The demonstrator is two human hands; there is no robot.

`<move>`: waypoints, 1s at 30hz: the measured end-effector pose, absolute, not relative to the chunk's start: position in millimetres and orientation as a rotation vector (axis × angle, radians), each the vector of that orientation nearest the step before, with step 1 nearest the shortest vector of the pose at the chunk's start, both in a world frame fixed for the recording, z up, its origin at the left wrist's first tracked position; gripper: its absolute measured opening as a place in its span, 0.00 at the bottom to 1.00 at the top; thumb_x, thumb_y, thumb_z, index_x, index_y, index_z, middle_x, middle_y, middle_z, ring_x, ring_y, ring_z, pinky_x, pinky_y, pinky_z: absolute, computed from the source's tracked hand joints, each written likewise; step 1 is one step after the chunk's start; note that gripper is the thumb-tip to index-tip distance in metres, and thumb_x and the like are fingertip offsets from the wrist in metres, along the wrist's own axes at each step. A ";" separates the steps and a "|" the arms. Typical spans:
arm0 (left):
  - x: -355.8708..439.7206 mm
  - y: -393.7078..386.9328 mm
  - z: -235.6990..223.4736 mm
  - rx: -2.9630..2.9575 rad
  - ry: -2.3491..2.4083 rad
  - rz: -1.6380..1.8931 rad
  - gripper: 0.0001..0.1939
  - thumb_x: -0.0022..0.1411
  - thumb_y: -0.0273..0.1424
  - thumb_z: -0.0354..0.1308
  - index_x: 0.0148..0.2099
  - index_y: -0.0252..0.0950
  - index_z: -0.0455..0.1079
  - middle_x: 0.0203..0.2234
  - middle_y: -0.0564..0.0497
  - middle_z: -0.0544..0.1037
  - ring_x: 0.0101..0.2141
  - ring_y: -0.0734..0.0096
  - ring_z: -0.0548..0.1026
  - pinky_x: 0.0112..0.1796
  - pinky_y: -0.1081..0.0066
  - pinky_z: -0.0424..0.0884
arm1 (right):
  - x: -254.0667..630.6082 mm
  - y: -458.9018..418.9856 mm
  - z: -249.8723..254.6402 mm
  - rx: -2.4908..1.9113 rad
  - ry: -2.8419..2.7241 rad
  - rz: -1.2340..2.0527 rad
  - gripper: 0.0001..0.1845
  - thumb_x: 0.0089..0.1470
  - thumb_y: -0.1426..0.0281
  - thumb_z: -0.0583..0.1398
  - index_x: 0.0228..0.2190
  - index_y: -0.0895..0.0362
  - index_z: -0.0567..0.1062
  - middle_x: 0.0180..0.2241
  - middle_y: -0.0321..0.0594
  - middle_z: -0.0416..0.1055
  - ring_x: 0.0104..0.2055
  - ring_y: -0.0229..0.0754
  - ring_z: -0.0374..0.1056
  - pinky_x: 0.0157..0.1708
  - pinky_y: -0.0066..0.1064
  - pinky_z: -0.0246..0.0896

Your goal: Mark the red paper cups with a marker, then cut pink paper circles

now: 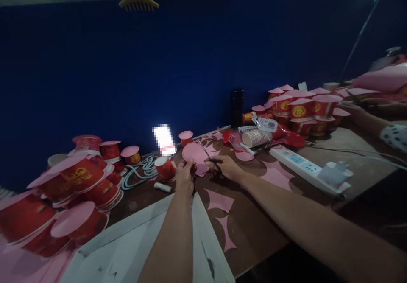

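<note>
My left hand (pixel 185 176) pinches a round pink paper disc (pixel 194 152) and holds it up over the brown table (pixel 254 228). My right hand (pixel 224 166) is closed on a pair of scissors (pixel 208 155), whose blades lie against the disc's right edge. A red paper cup (pixel 165 168) stands just left of my left hand. Pink paper offcuts (pixel 219 201) lie on the table under my forearms.
Red cups capped with pink discs are piled at the left (pixel 76 181) and stacked at the back right (pixel 300 107). A white power strip (pixel 310 169), a sleeve of cups (pixel 256 138), a black bottle (pixel 237 107), a lit phone (pixel 164 139), coiled cable (pixel 143 169). Another person's arm (pixel 378 124) at far right.
</note>
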State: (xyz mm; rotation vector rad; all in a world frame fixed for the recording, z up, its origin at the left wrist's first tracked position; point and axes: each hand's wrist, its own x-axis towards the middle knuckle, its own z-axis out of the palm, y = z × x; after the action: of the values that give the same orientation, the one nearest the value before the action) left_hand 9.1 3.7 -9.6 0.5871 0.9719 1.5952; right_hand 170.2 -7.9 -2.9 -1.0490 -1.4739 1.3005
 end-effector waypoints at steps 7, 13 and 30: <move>9.2 3.3 -9.0 0.591 0.957 1.593 0.16 0.41 0.27 0.66 0.34 0.33 0.67 0.24 0.55 0.72 0.23 0.81 0.70 0.27 0.79 0.67 | 169.7 -7.2 -4.4 -1.058 -1.481 1.277 0.25 0.44 0.56 0.63 0.40 0.59 0.76 0.18 0.31 0.64 0.19 0.31 0.59 0.15 0.20 0.48; 9.4 4.2 -10.0 0.591 0.963 1.605 0.17 0.40 0.28 0.67 0.34 0.33 0.67 0.24 0.55 0.72 0.23 0.80 0.71 0.27 0.78 0.67 | 169.2 -9.3 -1.5 -1.062 -1.439 1.304 0.26 0.42 0.56 0.65 0.40 0.60 0.75 0.18 0.31 0.64 0.19 0.31 0.59 0.14 0.20 0.50; 8.7 6.3 -13.6 0.603 0.956 1.612 0.17 0.39 0.29 0.67 0.33 0.34 0.67 0.24 0.55 0.72 0.23 0.81 0.70 0.27 0.78 0.67 | 168.6 -9.9 -1.0 -1.085 -1.478 1.259 0.25 0.42 0.56 0.64 0.39 0.59 0.76 0.18 0.32 0.65 0.19 0.31 0.60 0.14 0.20 0.51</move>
State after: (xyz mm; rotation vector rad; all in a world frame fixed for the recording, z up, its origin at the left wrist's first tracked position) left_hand 8.7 6.3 -13.6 0.6033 0.9561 1.6124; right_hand 168.6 -9.9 -1.0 -1.0853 -1.4781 1.2592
